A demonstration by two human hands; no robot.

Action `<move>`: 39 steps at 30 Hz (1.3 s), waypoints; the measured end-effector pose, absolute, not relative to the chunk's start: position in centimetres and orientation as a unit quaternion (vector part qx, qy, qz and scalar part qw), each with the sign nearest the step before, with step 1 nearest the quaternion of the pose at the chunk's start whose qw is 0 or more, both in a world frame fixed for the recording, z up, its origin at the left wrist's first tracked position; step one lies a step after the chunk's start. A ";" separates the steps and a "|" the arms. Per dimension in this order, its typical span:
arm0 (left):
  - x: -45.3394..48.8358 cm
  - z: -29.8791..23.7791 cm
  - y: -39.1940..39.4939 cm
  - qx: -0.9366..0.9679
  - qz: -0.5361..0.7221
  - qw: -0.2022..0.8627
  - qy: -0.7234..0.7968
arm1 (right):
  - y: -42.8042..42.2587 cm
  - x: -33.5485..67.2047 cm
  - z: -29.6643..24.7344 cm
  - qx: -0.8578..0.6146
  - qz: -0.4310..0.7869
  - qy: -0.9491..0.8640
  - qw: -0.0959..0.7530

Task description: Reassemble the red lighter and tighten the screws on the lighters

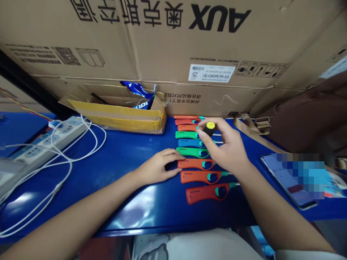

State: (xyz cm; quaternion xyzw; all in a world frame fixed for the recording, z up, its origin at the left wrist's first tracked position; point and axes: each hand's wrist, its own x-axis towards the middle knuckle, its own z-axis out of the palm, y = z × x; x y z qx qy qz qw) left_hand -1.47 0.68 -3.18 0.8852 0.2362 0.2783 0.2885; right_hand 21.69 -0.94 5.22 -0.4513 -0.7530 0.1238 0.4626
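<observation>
A row of long-nosed gas lighters in red, orange, green and blue lies on the blue table, handles to the left. My left hand (pixel 159 167) grips the butt end of an orange lighter (pixel 195 164), thumb on the near side and fingers on the far side. Above the row, my right hand (pixel 227 148) is closed around a screwdriver (pixel 210 128) with a black handle and yellow end cap; its tip is hidden. Below the held lighter lie another orange lighter (pixel 193 177) and a red lighter (pixel 202 194). A green lighter (pixel 187 151) lies just above it.
An open cardboard box (pixel 119 121) with blue packets stands behind. White cables (pixel 71 169) and a power strip (pixel 43 144) occupy the left. At right lie a phone (pixel 284 180) and a tan strap (pixel 255 133). Large cardboard (pixel 151 54) walls the back. Tiny pins (pixel 151 139) lie near the box.
</observation>
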 end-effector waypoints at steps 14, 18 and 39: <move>-1.2 -4.0 0.6 0.870 0.290 0.310 0.250 | -1.2 18.0 2.3 -0.450 0.157 -0.726 0.496; -1.2 -4.0 0.6 0.867 0.286 0.318 0.255 | -1.2 18.1 2.2 -0.456 0.139 -0.735 0.482; -1.1 -3.8 0.6 0.850 0.300 0.346 0.260 | -2.0 18.9 5.0 -0.293 0.461 -0.711 0.442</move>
